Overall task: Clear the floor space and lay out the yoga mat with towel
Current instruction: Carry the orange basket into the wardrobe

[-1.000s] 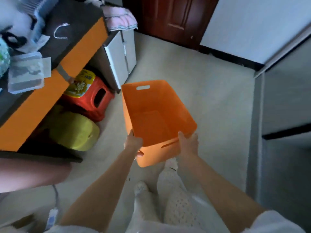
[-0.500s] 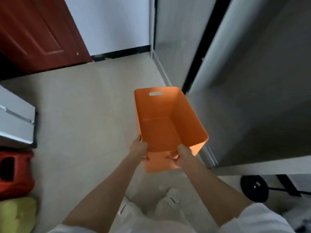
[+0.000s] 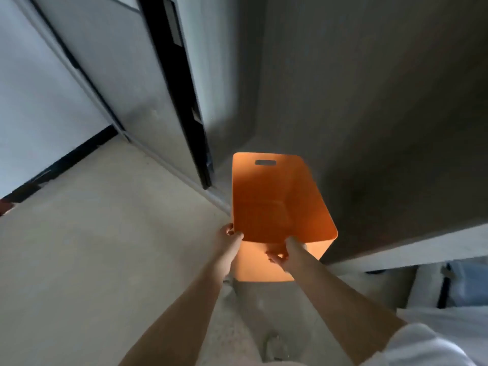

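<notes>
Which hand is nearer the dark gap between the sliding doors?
Left. The left hand grips the orange bin's near-left corner, below the gap; the right hand holds the near wall, farther right.

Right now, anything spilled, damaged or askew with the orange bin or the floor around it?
Nothing stands out. The orange bin is empty and looks intact, held by its near end in the left hand and right hand, tipped away from the person. The visible floor shows no spill.

Empty orange bin point(image 3: 274, 204), held aloft
</notes>
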### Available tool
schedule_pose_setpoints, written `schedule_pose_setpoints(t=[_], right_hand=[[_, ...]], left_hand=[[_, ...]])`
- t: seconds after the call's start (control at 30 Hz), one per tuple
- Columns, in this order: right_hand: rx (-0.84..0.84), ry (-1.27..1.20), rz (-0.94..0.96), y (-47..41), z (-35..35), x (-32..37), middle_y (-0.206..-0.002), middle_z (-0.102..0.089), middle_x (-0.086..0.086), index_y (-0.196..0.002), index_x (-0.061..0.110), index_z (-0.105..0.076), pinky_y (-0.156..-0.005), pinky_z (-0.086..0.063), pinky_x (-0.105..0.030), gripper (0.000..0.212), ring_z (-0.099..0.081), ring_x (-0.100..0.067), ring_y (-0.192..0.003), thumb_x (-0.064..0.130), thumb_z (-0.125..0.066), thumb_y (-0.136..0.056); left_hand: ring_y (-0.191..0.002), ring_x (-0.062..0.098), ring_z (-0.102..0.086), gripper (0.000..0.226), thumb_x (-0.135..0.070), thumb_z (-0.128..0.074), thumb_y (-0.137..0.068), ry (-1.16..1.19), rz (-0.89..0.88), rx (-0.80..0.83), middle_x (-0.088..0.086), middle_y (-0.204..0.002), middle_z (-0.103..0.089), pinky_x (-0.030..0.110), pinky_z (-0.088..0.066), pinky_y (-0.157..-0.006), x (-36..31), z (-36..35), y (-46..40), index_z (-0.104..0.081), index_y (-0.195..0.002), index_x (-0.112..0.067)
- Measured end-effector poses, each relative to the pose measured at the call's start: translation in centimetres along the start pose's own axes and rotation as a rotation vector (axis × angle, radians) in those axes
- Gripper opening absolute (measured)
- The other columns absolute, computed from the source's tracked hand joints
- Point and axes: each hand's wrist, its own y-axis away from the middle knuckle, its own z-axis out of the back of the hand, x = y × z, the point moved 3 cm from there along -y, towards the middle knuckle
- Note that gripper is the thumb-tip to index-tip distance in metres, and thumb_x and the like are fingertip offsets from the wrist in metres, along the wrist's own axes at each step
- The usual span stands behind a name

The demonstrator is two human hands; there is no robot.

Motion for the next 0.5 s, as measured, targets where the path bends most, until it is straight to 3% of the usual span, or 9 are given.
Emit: schedule_pose_setpoints(t=[0.1, 0.2, 0.27, 0.37, 0.43, 0.5], right_hand=[[-0.096, -0.118, -0.009, -3.1, -1.1, 3.3, -0.138, -0.039, -0.025, -0.136, 0.005, -0.032, -0.098, -0.047, -0.048, 0.041, -0.047, -0.044, -0.121, 0.018, -0.04, -0.098], [-0.194, -0.189, 0.013, -6.1, -2.0, 6.9, -0.134, -0.044, -0.025, -0.132, 0.005, -0.037, -0.087, -0.051, -0.044, 0.036, -0.051, -0.043, -0.116, 0.014, -0.037, -0.097], [-0.263, -0.257, -0.005, -7.7, -2.1, 9.1, -0.132, -0.047, -0.023, -0.13, 0.005, -0.039, -0.081, -0.053, -0.041, 0.035, -0.053, -0.04, -0.114, 0.011, -0.036, -0.096], [-0.294, -0.383, -0.006, -10.2, -1.4, 11.4, -0.133, -0.047, -0.02, -0.131, 0.008, -0.038, -0.071, -0.056, -0.041, 0.036, -0.052, -0.038, -0.117, 0.01, -0.039, -0.095], [-0.324, -0.498, 0.002, -13.2, -0.5, 12.4, -0.134, -0.045, -0.02, -0.133, 0.009, -0.035, -0.081, -0.054, -0.046, 0.038, -0.05, -0.039, -0.118, 0.006, -0.04, -0.095], [-0.385, -0.601, -0.007, -16.4, 0.3, 13.1, -0.132, -0.045, -0.023, -0.129, 0.006, -0.037, -0.089, -0.052, -0.05, 0.038, -0.056, -0.038, -0.099, -0.001, -0.038, -0.092]], left_hand=[[-0.094, 0.021, -0.051, 0.032, -0.011, -0.051, -0.089, -0.131, 0.01, 0.156, 0.015, -0.119, -0.059, 0.036, -0.044, -0.088, -3.1, -2.4, -5.4, -0.055, -0.121, -0.009], [-0.099, 0.024, -0.055, 0.033, -0.016, -0.051, -0.092, -0.272, 0.023, 0.321, 0.013, -0.117, -0.06, 0.031, -0.042, -0.084, -6.4, -4.8, -10.6, -0.054, -0.124, -0.009], [-0.108, 0.029, -0.057, 0.034, -0.018, -0.051, -0.092, -0.372, 0.024, 0.385, 0.012, -0.123, -0.06, 0.033, -0.043, -0.087, -8.3, -6.9, -13.3, -0.053, -0.126, -0.012], [-0.107, 0.031, -0.059, 0.032, -0.013, -0.048, -0.092, -0.456, -0.005, 0.42, 0.014, -0.123, -0.062, 0.038, -0.047, -0.092, -10.2, -10.2, -15.9, -0.057, -0.122, -0.015], [-0.102, 0.031, -0.06, 0.031, -0.01, -0.046, -0.09, -0.488, -0.022, 0.435, 0.014, -0.118, -0.065, 0.042, -0.048, -0.093, -10.8, -13.1, -18.0, -0.062, -0.116, -0.017], [-0.092, 0.029, -0.064, 0.03, -0.01, -0.045, -0.09, -0.461, -0.051, 0.462, 0.014, -0.115, -0.067, 0.042, -0.052, -0.084, -10.5, -16.3, -20.4, -0.064, -0.112, -0.018]])
